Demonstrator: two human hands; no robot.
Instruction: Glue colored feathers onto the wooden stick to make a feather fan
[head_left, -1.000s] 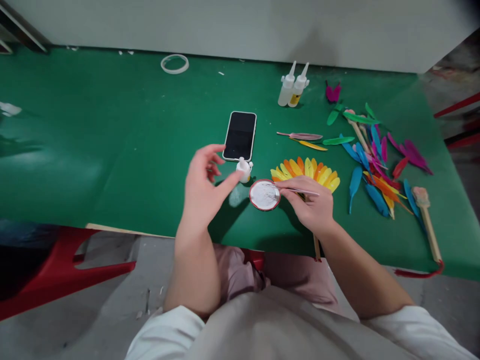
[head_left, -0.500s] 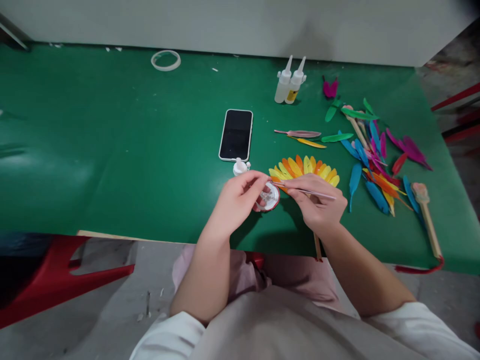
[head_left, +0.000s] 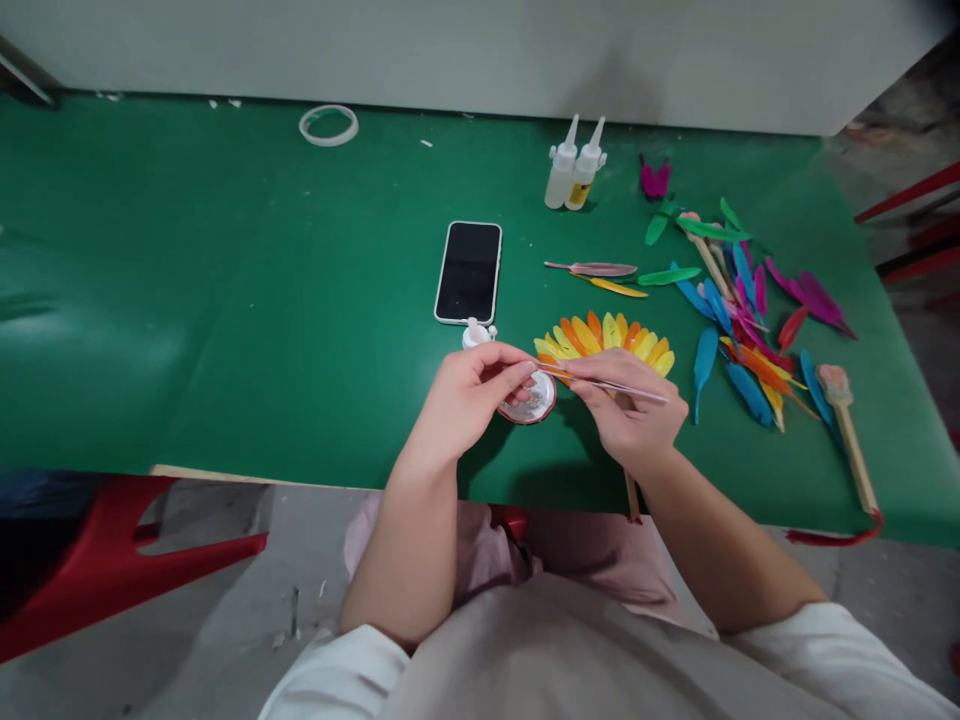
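Note:
My right hand (head_left: 636, 412) grips slim pinkish tweezers (head_left: 630, 388), their tip pointing left at the fingertips of my other hand. My left hand (head_left: 474, 392) is closed, thumb and forefinger pinched at that tip; whatever they hold is too small to make out. Beneath these fingers lies a round white dish (head_left: 538, 402) with a red rim, partly hidden. A fan of yellow and orange feathers (head_left: 606, 334) rests behind and under my right hand, its wooden handle (head_left: 632, 492) reaching the table's front edge. Just beyond my left hand stands a small white bottle (head_left: 477, 333), partly covered.
A phone (head_left: 469, 272) lies on the green table (head_left: 315, 300). Two glue bottles (head_left: 574, 178) stand farther back, with a tape ring (head_left: 328, 125) to their left. Loose coloured feathers (head_left: 742, 375) spread at right, near a wooden stick (head_left: 855, 450) with a red cord. A red chair (head_left: 127, 560) stands at lower left.
My left fingers have shifted slightly and more of the dish shows. The tweezers stay at my left fingertips. The whole view has moved a little.

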